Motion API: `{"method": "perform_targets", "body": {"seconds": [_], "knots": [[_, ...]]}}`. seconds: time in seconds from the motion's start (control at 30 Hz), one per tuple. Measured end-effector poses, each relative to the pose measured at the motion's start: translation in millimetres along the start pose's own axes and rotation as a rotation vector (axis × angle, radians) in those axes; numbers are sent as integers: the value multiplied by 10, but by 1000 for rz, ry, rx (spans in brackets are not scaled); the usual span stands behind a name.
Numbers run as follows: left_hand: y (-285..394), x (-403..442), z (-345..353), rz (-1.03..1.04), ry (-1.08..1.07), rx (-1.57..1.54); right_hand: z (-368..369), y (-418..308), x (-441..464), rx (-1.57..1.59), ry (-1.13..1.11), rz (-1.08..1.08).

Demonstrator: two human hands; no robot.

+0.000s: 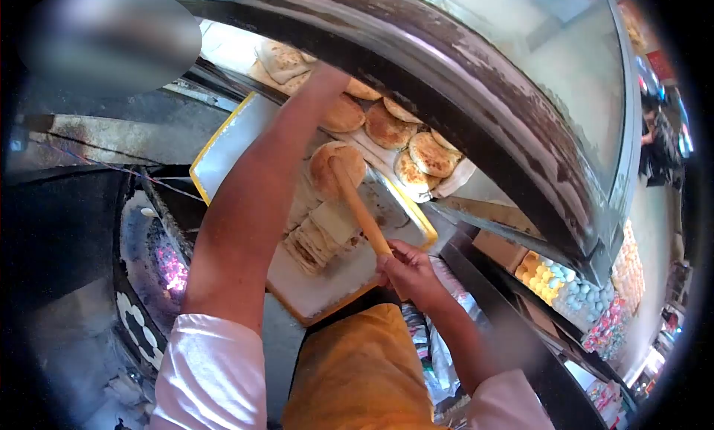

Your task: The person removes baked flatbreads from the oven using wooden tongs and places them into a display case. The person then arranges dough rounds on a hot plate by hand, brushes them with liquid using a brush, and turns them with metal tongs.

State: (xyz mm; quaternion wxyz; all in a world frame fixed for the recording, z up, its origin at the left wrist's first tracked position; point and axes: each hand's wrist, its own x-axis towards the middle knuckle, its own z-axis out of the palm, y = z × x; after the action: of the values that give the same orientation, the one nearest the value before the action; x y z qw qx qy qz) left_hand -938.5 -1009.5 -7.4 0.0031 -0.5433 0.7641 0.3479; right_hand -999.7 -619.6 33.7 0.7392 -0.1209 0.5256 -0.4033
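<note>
My right hand (407, 270) is closed around the lower end of a long, light wooden stick (361, 210). The stick's far end lies over a round browned flatbread (323, 173). Nearer to me, a pile of pale, layered flat pieces (316, 244) lies on a white board (297, 285) with yellow edges. My left forearm (253, 181) reaches across the board toward several round flatbreads (390, 125) on the far side. A dark frame and the arm itself hide my left hand's fingers, so what they hold does not show.
A curved, worn display-case frame (416, 65) crosses above the breads. Left of the board, a round dark oven opening (145, 259) shows glowing pink embers (172, 270). Cartons of eggs (565, 285) stand to the right. Plastic bags (446, 348) hang beside the orange apron (364, 378).
</note>
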Motion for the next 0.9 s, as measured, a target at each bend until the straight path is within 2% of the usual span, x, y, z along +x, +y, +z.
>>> {"method": "perform_targets", "body": {"seconds": [0.3,0.5,0.67,0.77,0.9], "knots": [[-38,-37,-115,75,-83,-78,248,-249,257,66,-7,18],[-92,-223,-131,108,-150,-120,197,-235,175,-31,97,8],[-195,-428,-99,123,-207,-160,-7,-5,124,-145,56,-16],[-196,-458,0,141,-204,-177,-58,-3,39,-203,21,30],[-148,-291,59,138,-122,-214,-46,-26,-2,-91,20,51]]}}
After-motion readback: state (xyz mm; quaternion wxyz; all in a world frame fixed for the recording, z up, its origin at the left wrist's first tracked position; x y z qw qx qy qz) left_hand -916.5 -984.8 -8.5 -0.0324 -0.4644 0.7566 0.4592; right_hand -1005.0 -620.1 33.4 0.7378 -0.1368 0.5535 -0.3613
